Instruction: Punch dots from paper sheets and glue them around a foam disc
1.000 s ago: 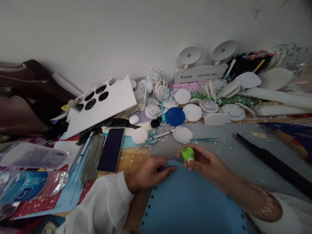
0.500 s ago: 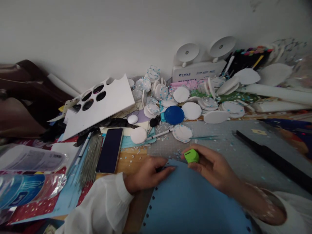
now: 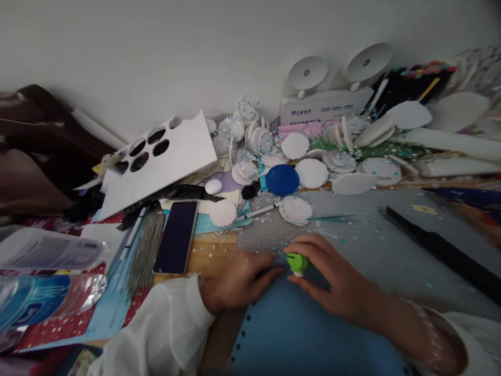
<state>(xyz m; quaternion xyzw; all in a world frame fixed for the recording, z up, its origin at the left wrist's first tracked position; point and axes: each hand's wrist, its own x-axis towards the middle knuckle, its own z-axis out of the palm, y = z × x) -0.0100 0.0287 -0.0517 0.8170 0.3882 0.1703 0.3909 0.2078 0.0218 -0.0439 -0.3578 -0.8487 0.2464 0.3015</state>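
A sheet of blue paper (image 3: 313, 329) with small punched holes along its side edges lies in front of me. My right hand (image 3: 332, 282) grips a small green craft punch (image 3: 298, 262) between thumb and fingers, at the sheet's far edge. To its left, my left hand (image 3: 246, 277) rests at the sheet's far left corner, its thumb and curled fingers on the paper. The hand covers that corner. Whether the punch's slot is around the paper edge, I cannot tell.
Behind the hands lie several white foam discs (image 3: 312, 173) and a blue disc (image 3: 282, 180). A phone (image 3: 176, 237), thin wires (image 3: 146, 253) and a plastic bottle (image 3: 50, 297) are on the left. A long black tool (image 3: 442, 248) lies on the grey cutting mat (image 3: 376, 230).
My right hand has brought the green punch lower and a little left, down to the sheet's far edge, and turned it. The left hand stays near the corner. The view has shifted slightly.
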